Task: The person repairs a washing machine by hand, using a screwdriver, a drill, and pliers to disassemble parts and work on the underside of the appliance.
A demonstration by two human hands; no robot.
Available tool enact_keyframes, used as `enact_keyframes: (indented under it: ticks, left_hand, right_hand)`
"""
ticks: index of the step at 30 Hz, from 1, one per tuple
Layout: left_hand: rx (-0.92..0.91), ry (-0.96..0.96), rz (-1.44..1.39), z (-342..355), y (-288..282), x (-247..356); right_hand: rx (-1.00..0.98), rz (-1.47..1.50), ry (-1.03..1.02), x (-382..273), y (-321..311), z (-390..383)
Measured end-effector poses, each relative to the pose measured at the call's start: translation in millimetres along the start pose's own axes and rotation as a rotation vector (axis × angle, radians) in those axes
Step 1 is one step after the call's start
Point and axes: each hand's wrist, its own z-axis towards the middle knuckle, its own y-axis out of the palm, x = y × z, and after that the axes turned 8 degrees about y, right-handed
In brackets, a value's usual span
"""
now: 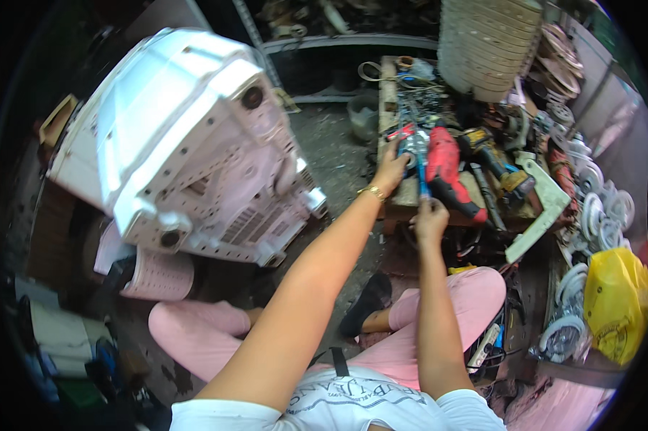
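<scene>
At the near edge of a low wooden bench, my left hand [391, 169] is closed, with a bracelet on its wrist. What it grips is small and partly hidden; a red piece [403, 132] shows by its fingertips. To its right, my right hand [430, 218] is closed round the near end of a slim blue tool [422, 177], which points away from me. The tool's kind cannot be made out. Right beside it lies a red-and-black power tool [445, 161]. A yellow-and-black cordless drill [498, 165] lies farther right.
A large white appliance tub [187, 154] stands tilted on the left. On the bench are a pale angled bracket [543, 208] and loose metal parts [421, 100]. Stacked pale baskets [486, 47] rise behind. White wheels [593, 215] and a yellow bag [615, 305] sit at right.
</scene>
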Motion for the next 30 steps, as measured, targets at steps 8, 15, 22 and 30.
enact_keyframes:
  ticks: [8,15,22,30]
  left_hand:
    - [-0.039,0.029,0.224,-8.1,9.0,29.1]
    - [-0.316,0.278,0.454,-97.3,-71.5,104.3]
    - [-0.795,0.766,1.086,-229.9,-208.5,255.1]
    - [0.071,1.179,1.599,-169.5,-405.4,454.5]
  right_hand:
    - [-0.636,0.703,0.294,-54.9,-23.1,-34.0]
    - [-0.903,0.769,0.163,-130.5,-3.3,-84.3]
    - [-0.483,0.977,0.281,-148.3,40.3,-112.9]
    - [-0.26,0.446,-0.052,-196.1,17.2,-113.8]
